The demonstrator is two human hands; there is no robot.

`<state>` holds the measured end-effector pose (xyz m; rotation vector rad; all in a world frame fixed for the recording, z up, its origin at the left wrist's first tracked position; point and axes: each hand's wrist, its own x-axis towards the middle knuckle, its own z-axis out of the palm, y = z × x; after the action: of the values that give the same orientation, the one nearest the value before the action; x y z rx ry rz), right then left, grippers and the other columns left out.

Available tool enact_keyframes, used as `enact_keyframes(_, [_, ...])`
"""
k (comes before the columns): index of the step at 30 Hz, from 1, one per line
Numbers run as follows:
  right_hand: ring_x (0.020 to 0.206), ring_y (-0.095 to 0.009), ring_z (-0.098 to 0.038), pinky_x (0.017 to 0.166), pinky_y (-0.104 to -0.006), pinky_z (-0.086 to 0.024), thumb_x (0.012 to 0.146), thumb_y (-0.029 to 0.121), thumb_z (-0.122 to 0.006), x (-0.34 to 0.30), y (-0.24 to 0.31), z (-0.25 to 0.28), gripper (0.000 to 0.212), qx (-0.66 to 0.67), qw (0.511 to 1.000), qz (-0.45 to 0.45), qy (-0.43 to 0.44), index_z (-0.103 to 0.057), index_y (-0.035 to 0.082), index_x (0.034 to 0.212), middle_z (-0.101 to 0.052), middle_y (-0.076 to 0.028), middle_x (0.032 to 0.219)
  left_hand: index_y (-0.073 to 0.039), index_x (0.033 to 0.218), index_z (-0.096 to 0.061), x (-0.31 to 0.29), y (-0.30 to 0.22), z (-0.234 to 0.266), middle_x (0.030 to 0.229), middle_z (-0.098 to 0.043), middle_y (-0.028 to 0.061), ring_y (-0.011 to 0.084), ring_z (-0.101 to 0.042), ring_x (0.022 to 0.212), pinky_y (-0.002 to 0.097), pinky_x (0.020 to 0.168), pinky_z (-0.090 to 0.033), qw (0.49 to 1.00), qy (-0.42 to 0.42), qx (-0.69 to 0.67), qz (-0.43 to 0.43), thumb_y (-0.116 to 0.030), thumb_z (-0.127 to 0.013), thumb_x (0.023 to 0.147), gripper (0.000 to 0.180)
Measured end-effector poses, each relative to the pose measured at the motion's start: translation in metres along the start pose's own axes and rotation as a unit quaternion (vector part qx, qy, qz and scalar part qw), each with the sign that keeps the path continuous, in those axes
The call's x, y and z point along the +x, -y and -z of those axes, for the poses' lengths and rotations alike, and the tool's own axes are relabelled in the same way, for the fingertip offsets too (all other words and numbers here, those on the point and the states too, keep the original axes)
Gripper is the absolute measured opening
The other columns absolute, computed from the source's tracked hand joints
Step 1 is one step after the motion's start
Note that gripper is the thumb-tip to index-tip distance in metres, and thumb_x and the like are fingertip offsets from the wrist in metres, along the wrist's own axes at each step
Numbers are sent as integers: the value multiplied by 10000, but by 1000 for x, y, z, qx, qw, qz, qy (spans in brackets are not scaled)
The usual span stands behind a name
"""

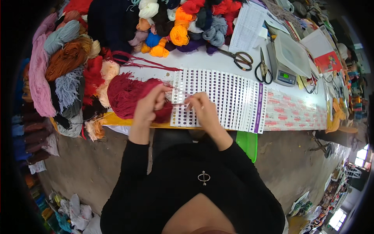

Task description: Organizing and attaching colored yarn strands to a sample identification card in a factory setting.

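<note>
A large hank of dark red yarn [124, 95] lies on the table in front of me, to the left. My left hand [152, 102] is over its right side, fingers curled closed around yarn strands, slightly blurred. To its right, my right hand [204, 111] pinches thin dark red strands between thumb and fingertips. The strands run across the short gap between both hands. Beneath the right hand is a wide white card [237, 103] with rows of punched holes and a purple strip near its right end. Further dark red strands [150, 65] trail behind the hank.
Colourful yarn hanks [180, 31] pile up at the back and left. Two pairs of scissors, one black-handled [235, 55] and another [263, 69], lie behind the card. A digital scale [287, 77] with a clear tray stands at right. A green tray [249, 146] sits below the table edge.
</note>
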<state>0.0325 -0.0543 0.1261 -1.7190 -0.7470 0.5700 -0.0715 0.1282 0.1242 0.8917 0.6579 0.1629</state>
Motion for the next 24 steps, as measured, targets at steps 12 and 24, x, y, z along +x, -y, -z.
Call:
enact_keyframes(12, [783,-182,-560,664,-271,-454,921,37,-500,-28,-103,376,133,601,741,83,-286,-520,-23,1038,-602,-119,923,5,942,-532,-55,-169,205,553,-324,-45,50,-271,408,197,357,-234,938,-43,-185,-288,-104,-472,949,124])
enact_keyframes(24, [602,-48,-436,528,-181,-349,894,114,-582,-52,-28,418,171,26,839,87,-537,-624,23,1033,-519,25,709,44,1127,-492,-66,-191,109,1001,-599,179,85,-377,503,202,482,-346,796,178,-295,-497,-76,-529,801,349])
